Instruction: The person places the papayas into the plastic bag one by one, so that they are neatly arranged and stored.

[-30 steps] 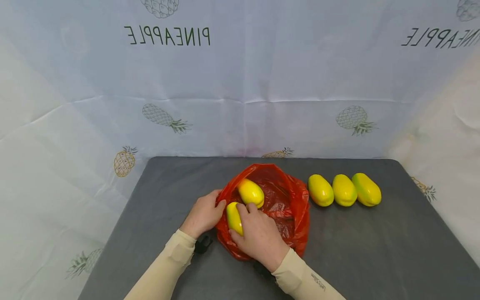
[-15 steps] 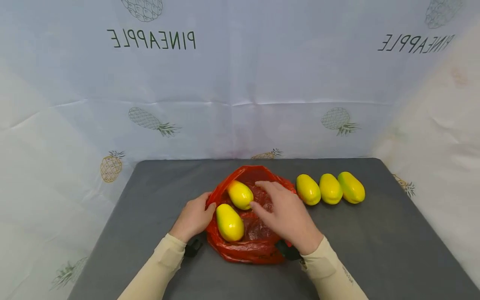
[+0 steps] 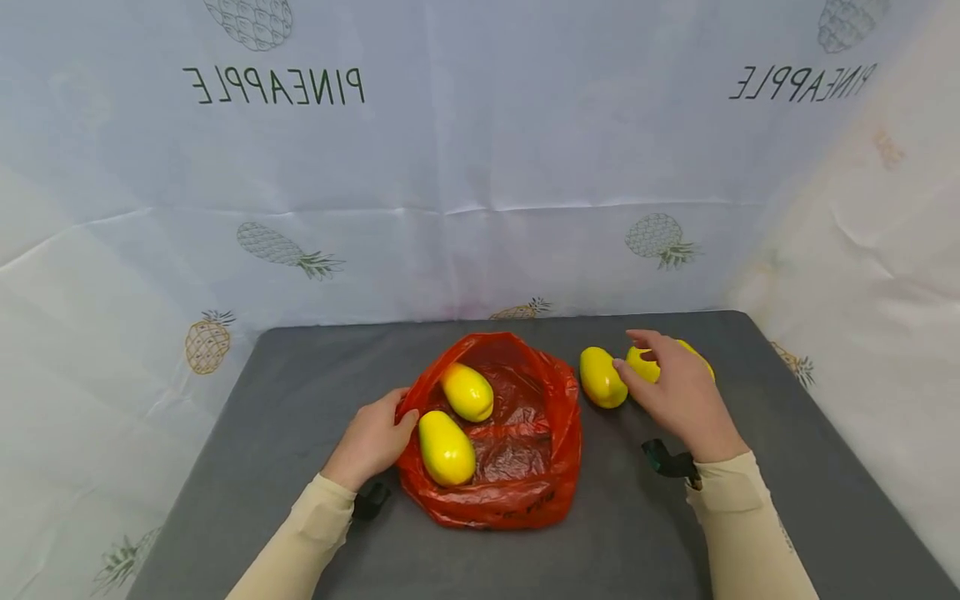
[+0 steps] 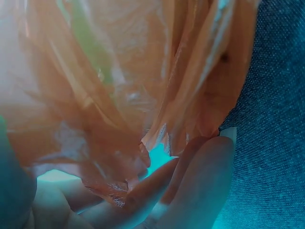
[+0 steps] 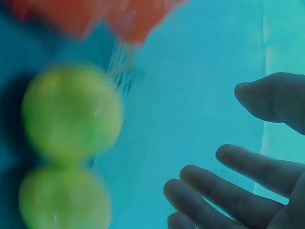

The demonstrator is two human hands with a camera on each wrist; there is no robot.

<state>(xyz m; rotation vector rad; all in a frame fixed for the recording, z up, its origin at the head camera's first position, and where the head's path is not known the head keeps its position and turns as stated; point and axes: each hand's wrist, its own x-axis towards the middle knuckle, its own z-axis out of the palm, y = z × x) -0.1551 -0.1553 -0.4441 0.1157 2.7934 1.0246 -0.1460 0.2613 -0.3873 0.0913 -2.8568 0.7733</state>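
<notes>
A red plastic bag [image 3: 517, 504] stands wide-mouthed at the middle of the table. Two glossy yellow oblong fruits lie inside: a rear one [image 3: 467, 392] and a front one [image 3: 447, 448], both mango-like. My left hand [image 3: 371, 437] pinches the bag's left rim, thumb outermost to the near side; in the left wrist view its fingers [image 4: 205, 176] curl at the gathered plastic [image 4: 119, 138]. Right of the bag, my right hand [image 3: 686, 400] hovers over a row of similar fruits, thumb and fingers spread, holding nothing. It partly hides the middle fruit [image 3: 641, 364] and the right fruit [image 3: 697, 352].
The row's left fruit [image 3: 602, 379] lies close beside the bag. Dark grey cloth covers the table [image 3: 300, 367]. Behind rises a white curtain [image 3: 450, 150] with pineapple prints. Small dark wrist devices, such as the right one [image 3: 666, 459], hang below both wrists.
My right hand has let go of the front fruit inside the bag, come out and moved right over the row outside. My left hand keeps its hold on the rim. The head view has shifted slightly.
</notes>
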